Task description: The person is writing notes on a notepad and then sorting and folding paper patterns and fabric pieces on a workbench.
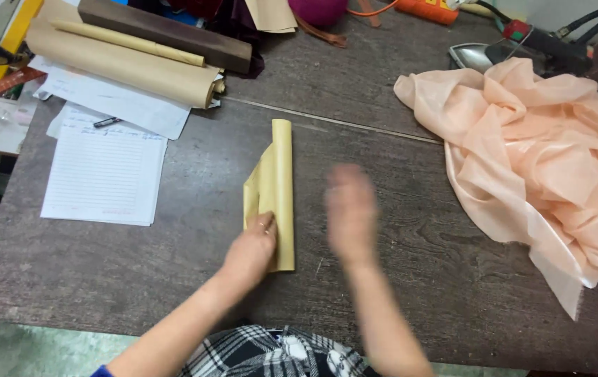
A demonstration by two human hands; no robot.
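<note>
Two bare hands are over the dark wooden bench (397,279). The left hand (251,248) presses down on a small roll of tan paper (279,188), near the end closest to the person. Its grip is curled, with the fingers (265,222) lying on top of the roll and touching it. The roll lies flat in the middle of the bench and points away from the person. One loose flap of the paper sticks out on its left side. The right hand (350,213) hangs in the air just beside the roll, on its right. It holds nothing and its grip looks let go and flat, but it is very blurry, so the fingers are hard to see. A white lined sheet of paper (103,178) lies well apart to the left. Behind it is a big roll of tan paper (121,66) with a thin roll on top, and a dark wooden block (166,31) beside them. A pen (107,122) rests on the white sheets. To the right is a big crumpled heap of shiny peach cloth (543,160). Behind the cloth sits an iron (484,54). A pink ball (318,10) is at the far edge.
</note>
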